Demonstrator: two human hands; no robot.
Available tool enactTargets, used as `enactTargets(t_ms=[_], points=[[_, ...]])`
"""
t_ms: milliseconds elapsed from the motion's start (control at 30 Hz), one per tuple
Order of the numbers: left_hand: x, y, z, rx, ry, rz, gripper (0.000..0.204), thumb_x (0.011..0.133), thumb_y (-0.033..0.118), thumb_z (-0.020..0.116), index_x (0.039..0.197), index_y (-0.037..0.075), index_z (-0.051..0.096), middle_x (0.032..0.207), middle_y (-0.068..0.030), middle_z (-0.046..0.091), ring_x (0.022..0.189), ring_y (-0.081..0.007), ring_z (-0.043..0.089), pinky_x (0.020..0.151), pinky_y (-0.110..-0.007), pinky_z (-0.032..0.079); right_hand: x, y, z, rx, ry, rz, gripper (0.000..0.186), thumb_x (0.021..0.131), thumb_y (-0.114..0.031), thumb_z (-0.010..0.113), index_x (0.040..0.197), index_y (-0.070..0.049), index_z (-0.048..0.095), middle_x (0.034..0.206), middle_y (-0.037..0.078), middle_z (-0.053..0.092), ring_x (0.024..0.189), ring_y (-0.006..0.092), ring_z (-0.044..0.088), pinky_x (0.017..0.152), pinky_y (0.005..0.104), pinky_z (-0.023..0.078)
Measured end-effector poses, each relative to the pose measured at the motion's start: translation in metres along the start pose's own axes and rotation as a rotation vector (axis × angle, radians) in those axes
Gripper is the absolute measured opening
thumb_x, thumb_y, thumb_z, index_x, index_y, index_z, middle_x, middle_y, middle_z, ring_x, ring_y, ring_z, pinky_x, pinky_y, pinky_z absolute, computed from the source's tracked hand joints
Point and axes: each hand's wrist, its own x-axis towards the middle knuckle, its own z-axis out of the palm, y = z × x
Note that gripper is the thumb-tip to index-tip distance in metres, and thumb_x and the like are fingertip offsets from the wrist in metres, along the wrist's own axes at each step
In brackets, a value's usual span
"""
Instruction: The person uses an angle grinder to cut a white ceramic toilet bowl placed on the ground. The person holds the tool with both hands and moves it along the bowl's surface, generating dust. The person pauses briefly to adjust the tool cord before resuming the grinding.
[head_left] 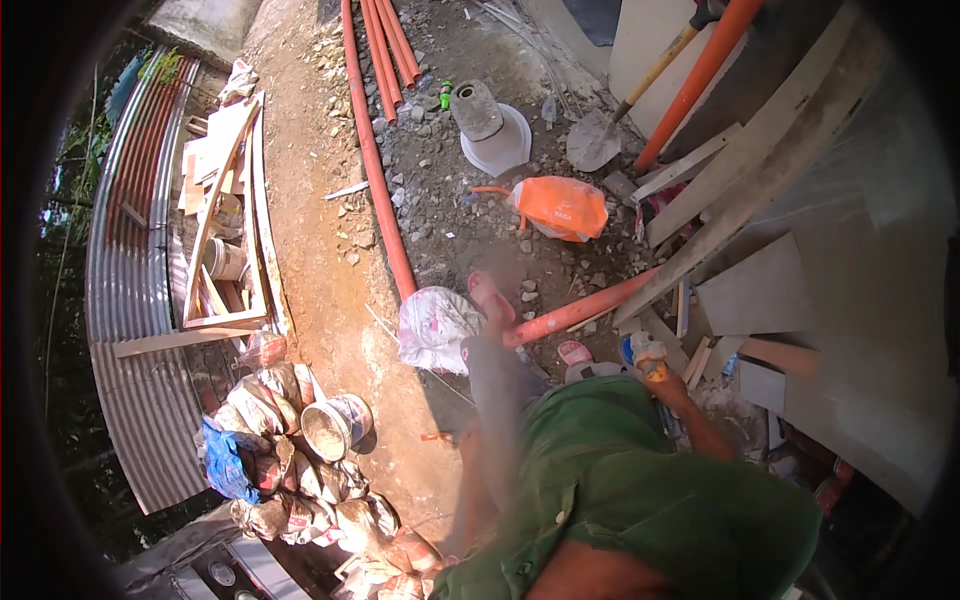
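The person in the green shirt (640,480) stands on a dirt yard and looks down. The right hand (655,368) is closed around a small tool (645,350) with a blue and white body and a yellowish grip; it is low and right of centre, just above the shirt. I cannot tell what kind of tool it is, because it is small and partly hidden. It looks light and stiff, easy for one hand, and I judge the yellowish grip is the proper place to hold it, as the hand does now. The left hand is not clear: a blurred limb (495,330) goes up the middle of the picture, so I cannot tell if this hand is open or closed. Near its far end lie a white sack (435,325) and an orange pipe (580,312), and a long orange pipe (375,150) runs far along the ground. Farther away are an orange bag (565,207), a shovel (595,138) and a grey cylinder (477,110) on a white base. At left, cement bags (290,470) are piled around a bucket (335,425). At right, grey boards (760,180) lean together.
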Motion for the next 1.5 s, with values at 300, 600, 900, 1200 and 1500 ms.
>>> enactTargets(t_ms=[300,600,900,1200,1500], points=[[0.211,0.206,-0.030,0.445,-0.506,0.341,0.020,0.092,0.019,0.064,0.102,0.002,0.067,0.081,-0.0059,0.064,0.068,-0.0193,0.064,0.054,-0.032,0.050,0.005,-0.124,0.101,0.243,0.415,0.175,0.063,0.087,-0.049,0.070,0.121,0.004,0.062,0.108,0.017,0.070,0.100,0.0294,0.068,0.084,0.0415,0.052],[0.361,0.427,-0.075,0.245,-0.373,0.354,0.021,0.094,0.018,0.061,0.102,-0.002,0.059,0.075,-0.0084,0.062,0.062,-0.0238,0.069,0.045,-0.030,0.048,0.007,-0.248,0.144,0.368,0.509,0.273,0.063,0.077,-0.044,0.079,0.116,0.003,0.065,0.106,0.017,0.071,0.098,0.0288,0.069,0.083,0.0416,0.052],[0.386,0.575,-0.028,0.159,-0.431,0.355,0.040,0.095,0.027,0.062,0.122,-0.002,0.057,0.090,-0.0094,0.065,0.076,-0.0223,0.071,0.054,-0.031,0.050,0.050,-0.313,0.159,0.751,0.555,0.113,0.039,0.075,-0.023,0.078,0.103,0.001,0.065,0.085,0.008,0.068,0.072,0.0162,0.066,0.065,0.0332,0.051],[0.378,0.541,-0.017,0.536,-0.783,0.226,0.049,0.096,0.050,0.059,0.112,0.005,0.066,0.093,-0.0072,0.069,0.085,-0.0214,0.069,0.067,-0.036,0.053,0.108,-0.351,0.164,0.771,0.491,0.055,0.050,0.069,-0.023,0.078,0.109,0.002,0.063,0.084,0.009,0.068,0.074,0.0182,0.066,0.067,0.0338,0.052],[0.166,0.696,0.140,1.085,-0.905,0.495,0.065,0.099,0.058,0.048,0.130,0.002,0.060,0.111,-0.0130,0.070,0.098,-0.0273,0.066,0.090,-0.040,0.049,0.126,-0.489,0.090,0.477,0.484,0.058,0.071,0.067,-0.036,0.081,0.119,0.004,0.057,0.101,0.023,0.069,0.094,0.0345,0.069,0.080,0.0438,0.054]])
